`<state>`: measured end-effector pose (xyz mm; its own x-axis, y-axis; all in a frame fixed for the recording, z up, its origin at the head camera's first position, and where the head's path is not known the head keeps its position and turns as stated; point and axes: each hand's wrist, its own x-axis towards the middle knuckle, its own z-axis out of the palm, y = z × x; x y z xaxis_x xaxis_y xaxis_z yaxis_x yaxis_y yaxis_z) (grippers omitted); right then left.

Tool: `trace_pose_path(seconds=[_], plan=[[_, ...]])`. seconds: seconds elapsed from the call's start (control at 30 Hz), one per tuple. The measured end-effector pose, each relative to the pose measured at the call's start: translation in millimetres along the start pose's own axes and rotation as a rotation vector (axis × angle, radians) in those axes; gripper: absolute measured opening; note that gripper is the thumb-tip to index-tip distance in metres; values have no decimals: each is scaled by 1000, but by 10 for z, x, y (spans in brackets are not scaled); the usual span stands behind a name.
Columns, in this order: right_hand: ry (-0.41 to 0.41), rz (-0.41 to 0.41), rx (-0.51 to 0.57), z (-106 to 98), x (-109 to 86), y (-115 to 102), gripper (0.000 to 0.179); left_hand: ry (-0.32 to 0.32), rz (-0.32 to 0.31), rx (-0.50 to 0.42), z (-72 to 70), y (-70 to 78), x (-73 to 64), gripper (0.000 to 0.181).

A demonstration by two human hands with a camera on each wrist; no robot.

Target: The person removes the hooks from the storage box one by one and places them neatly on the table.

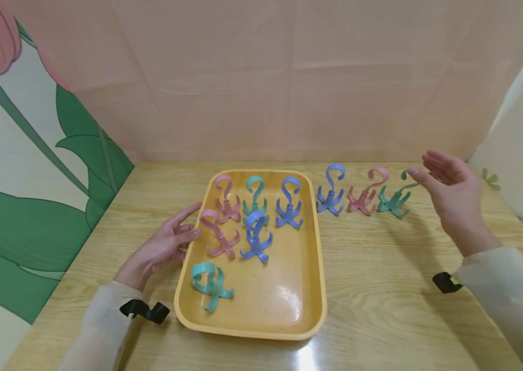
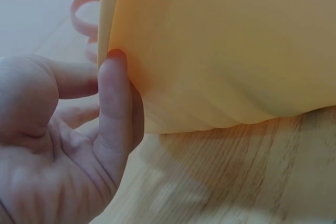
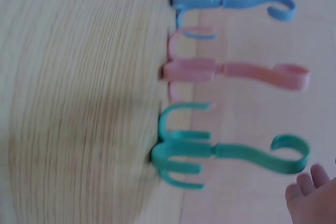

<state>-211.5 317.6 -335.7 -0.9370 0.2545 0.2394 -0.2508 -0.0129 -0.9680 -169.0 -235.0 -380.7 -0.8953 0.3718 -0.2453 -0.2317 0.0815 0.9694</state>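
Observation:
My left hand (image 1: pixel 164 245) grips the left rim of a yellow tray (image 1: pixel 320 257). The left wrist view has its thumb and fingers pinching the edge of the tray wall (image 2: pixel 226 40). Several four-pronged plastic hanging hooks sit inside, including a blue hook (image 1: pixel 256 245) in the middle and a teal hook (image 1: pixel 214 289) tipped over near the front. Right of the tray, a green hook (image 1: pixel 395 202) stands on its prongs, curl upward. Fingers loosely extended, my right hand (image 1: pixel 453 193) hovers close to that curl; in the right wrist view its fingertips (image 3: pixel 304 182) appear just apart from it.
A pink hook (image 1: pixel 362 198) and another blue hook (image 1: pixel 331 198) stand in a row between the tray and the green one. Everything rests on a wood-grain table (image 1: pixel 382 309). A pink cloth wall (image 1: pixel 289 103) rises behind, and painted flower panels flank both sides.

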Motion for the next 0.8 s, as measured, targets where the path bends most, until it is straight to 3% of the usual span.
trace_pose_path(seconds=[0.17,0.3,0.43,0.67,0.8], plan=[[36,-80,-11,174,-197,-113,57,1,-3,-1,-6,-8,-3,69],[7,-184,64,381,-404,-181,58,1,-2,-1,-8,-12,-6,69],[-73,-233,96,615,-655,-240,57,4,0,-4,-12,-18,-8,69],[-281,-263,176,935,-1048,-276,57,-1,4,2,-11,-20,11,69],[-399,-245,175,1104,-1238,-284,56,7,-5,-2,-12,-15,21,68]])
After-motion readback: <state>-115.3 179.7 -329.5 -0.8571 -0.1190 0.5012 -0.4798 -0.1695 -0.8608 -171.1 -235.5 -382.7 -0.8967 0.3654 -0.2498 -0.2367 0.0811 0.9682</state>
